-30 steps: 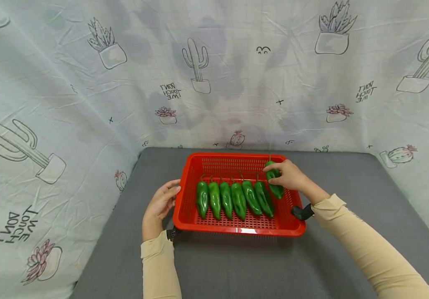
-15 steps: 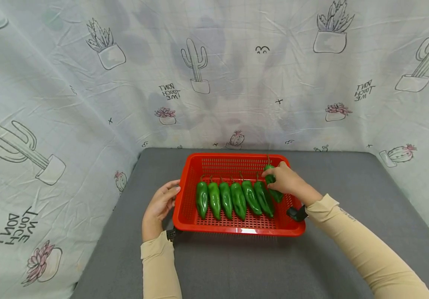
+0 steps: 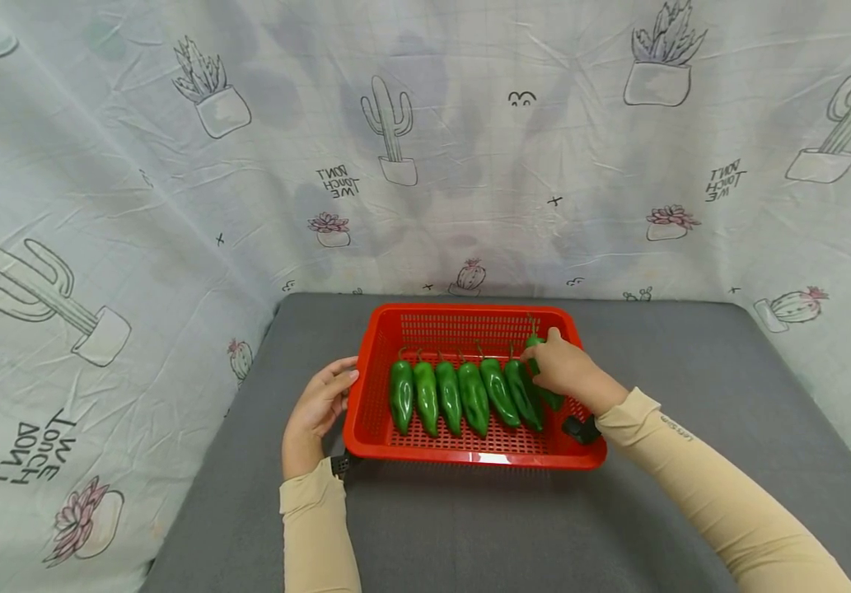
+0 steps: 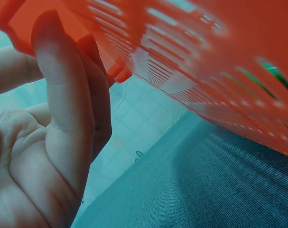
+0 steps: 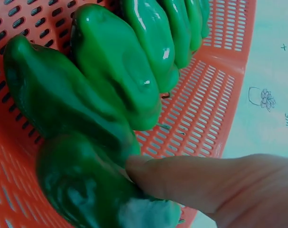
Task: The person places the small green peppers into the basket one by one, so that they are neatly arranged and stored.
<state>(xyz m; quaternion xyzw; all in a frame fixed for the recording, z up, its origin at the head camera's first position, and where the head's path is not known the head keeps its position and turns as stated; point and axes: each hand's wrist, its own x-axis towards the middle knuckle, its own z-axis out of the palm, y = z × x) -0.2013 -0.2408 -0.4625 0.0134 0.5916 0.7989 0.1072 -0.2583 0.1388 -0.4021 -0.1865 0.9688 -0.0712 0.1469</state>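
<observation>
A red plastic basket (image 3: 462, 456) with slotted walls holds several glossy green peppers (image 3: 473, 397) side by side, stems toward the far wall. At its left end, my left hand (image 3: 319, 401) grips the rim; the left wrist view shows curled fingers (image 4: 68, 85) against the red plastic. My right hand (image 3: 569, 372) holds the rightmost pepper (image 5: 77, 180) inside the basket, beside the row. In the right wrist view the thumb (image 5: 172, 178) lies along this pepper near its neighbour (image 5: 63, 95). The hand covers much of the held pepper in the head view.
The basket stands on a grey table (image 3: 440, 527). Behind and at both sides hangs a pale cloth (image 3: 440, 222) printed with cacti. Dark wrist devices (image 3: 581, 428) sit below both hands, the right one over the basket's right end.
My right hand has lowered the held pepper into the basket and shifted slightly left, close to the end of the row. The left hand and the basket stay in place.
</observation>
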